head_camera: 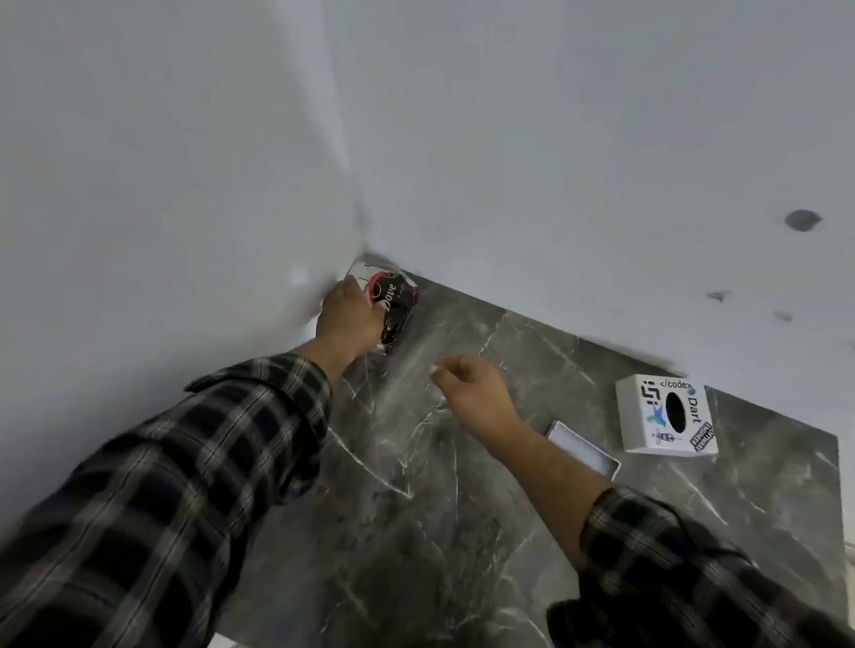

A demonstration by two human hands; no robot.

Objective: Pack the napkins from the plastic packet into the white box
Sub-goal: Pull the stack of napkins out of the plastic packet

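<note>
A plastic packet (392,302), dark with red and white print, stands in the far corner where two white walls meet. My left hand (349,317) grips its near side. My right hand (471,388) hovers over the dark marble tabletop (431,497) to the right of the packet, fingers loosely curled with nothing in them. The white box (666,415), covered in stickers and with a dark oval hole on top, sits at the right by the back wall. Its white lid or base (584,453) lies flat just in front of it, partly hidden by my right forearm. No napkins show outside the packet.
White walls close in the table on the left and the back. The table's right edge (842,494) runs just beyond the white box. Both forearms in plaid sleeves reach across the near part of the marble.
</note>
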